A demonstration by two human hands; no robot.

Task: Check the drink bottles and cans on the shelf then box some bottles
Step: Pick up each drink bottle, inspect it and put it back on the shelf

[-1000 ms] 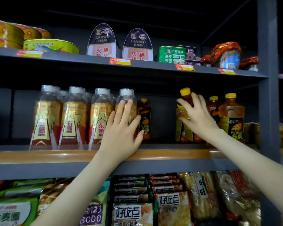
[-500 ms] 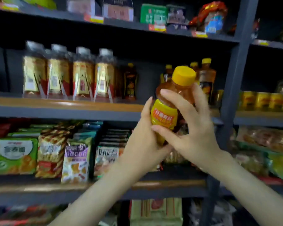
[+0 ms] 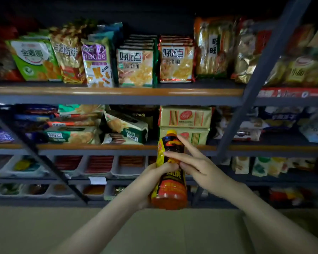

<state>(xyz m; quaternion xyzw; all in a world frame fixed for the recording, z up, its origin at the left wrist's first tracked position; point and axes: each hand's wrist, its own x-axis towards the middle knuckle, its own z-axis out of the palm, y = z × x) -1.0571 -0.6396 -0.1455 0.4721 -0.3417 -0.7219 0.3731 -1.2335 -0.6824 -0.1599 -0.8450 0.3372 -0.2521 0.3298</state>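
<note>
Fingers point(image 3: 188, 146) of your right hand point(image 3: 196, 167) spread across the label point(image 3: 173, 143), left hand point(image 3: 151, 182) wrapping the drink bottle point(image 3: 170, 197) low down before the snack shelves point(image 3: 117, 91), and it looks full, hefty, slick plastic, so grip its waist firmly.

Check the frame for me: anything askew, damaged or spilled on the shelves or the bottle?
One thing: on the second shelf down, a green-and-white snack pack lies tilted across its neighbours instead of flat. The bottle looks intact, yellow cap on, no spill. The left hand grips it, and the right hand rests straight fingers on it.
</note>
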